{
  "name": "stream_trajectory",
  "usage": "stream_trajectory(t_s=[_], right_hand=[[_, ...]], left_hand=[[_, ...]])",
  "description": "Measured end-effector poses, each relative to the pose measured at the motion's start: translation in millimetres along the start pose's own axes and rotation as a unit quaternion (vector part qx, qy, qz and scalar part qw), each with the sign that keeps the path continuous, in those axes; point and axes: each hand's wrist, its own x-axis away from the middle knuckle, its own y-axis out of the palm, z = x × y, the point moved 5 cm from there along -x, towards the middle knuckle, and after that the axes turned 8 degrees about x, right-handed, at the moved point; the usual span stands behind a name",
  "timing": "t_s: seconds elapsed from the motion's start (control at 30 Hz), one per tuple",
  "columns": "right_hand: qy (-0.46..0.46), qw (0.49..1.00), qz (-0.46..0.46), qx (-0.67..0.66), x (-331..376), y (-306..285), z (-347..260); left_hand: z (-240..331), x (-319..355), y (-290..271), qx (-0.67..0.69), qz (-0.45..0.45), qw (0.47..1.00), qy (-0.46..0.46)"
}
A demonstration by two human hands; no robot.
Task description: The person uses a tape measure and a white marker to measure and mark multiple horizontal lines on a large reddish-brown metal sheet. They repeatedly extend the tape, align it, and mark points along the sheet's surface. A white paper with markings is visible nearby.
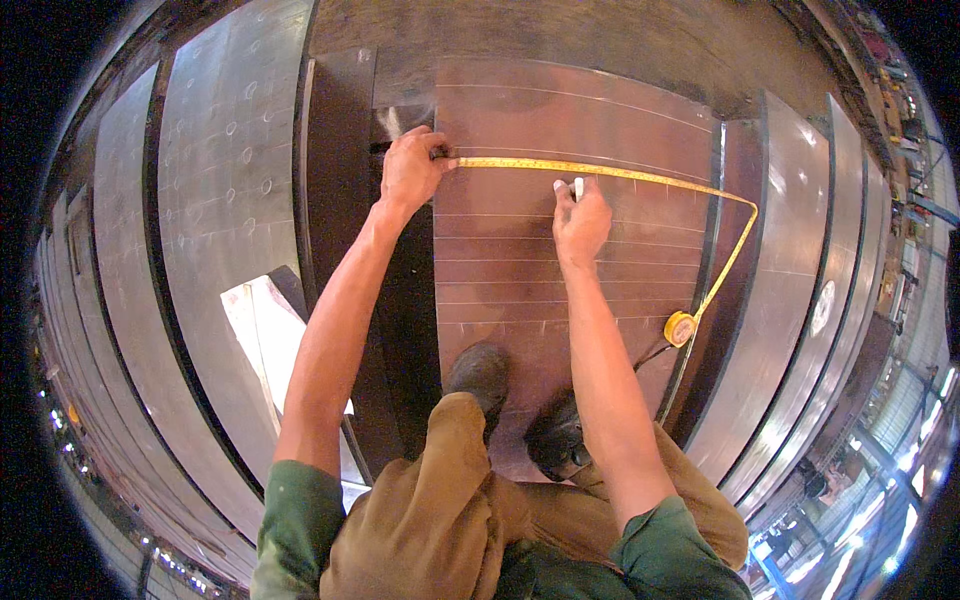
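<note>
My left hand is at the left edge of a reddish-brown plate, its fingers closed on the end of a yellow measuring tape. The tape runs across the plate, passes its right edge and bends sharply back toward me. Its round yellow case lies near the plate's right edge with a dark strap. Just below the tape, my right hand pinches a short white stick of chalk. Several thin pale lines cross the plate from side to side, with short marks on some of them.
Grey metal plates lie to the left, and more plates to the right, with dark gaps between. A white sheet lies beside my left forearm. My dark shoes are on the brown plate. Brownish ground stretches beyond it.
</note>
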Motion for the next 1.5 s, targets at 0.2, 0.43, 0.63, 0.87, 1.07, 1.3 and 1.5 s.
stream_trajectory(t_s=[0.2, 0.43, 0.63, 0.87, 1.07, 1.3, 1.5], right_hand=[[0.024, 0.999, -0.018, -0.028, -2.6, 1.0, 3.9], [0.008, 1.0, 0.02, -0.012, -6.1, -1.7, -2.3], [-0.003, 0.999, 0.015, -0.033, -1.3, -4.5, -12.4], [-0.057, 0.995, 0.055, -0.062, 7.0, 6.1, -37.6], [-0.106, 0.984, 0.006, -0.141, 26.5, 25.6, -99.2], [-0.093, 0.987, 0.024, -0.126, 26.7, 24.1, -123.9], [-0.101, 0.991, -0.003, -0.092, 25.3, 31.0, -126.5]], left_hand=[[-3.9, 0.4, -2.6, 0.007, -0.003, 1.0, 0.018], [-3.2, 1.7, -1.4, -0.011, 0.002, 1.0, 0.022], [2.0, 4.7, -3.4, 0.023, 0.029, 0.998, 0.056], [0.5, 3.6, -2.9, 0.023, -0.001, 1.0, 0.017], [-0.8, 4.3, -5.8, 0.049, -0.003, 0.998, 0.037], [0.3, 5.5, -5.2, 0.065, 0.009, 0.996, 0.061], [-5.6, 3.5, -1.7, 0.04, 0.006, 0.997, 0.065]])
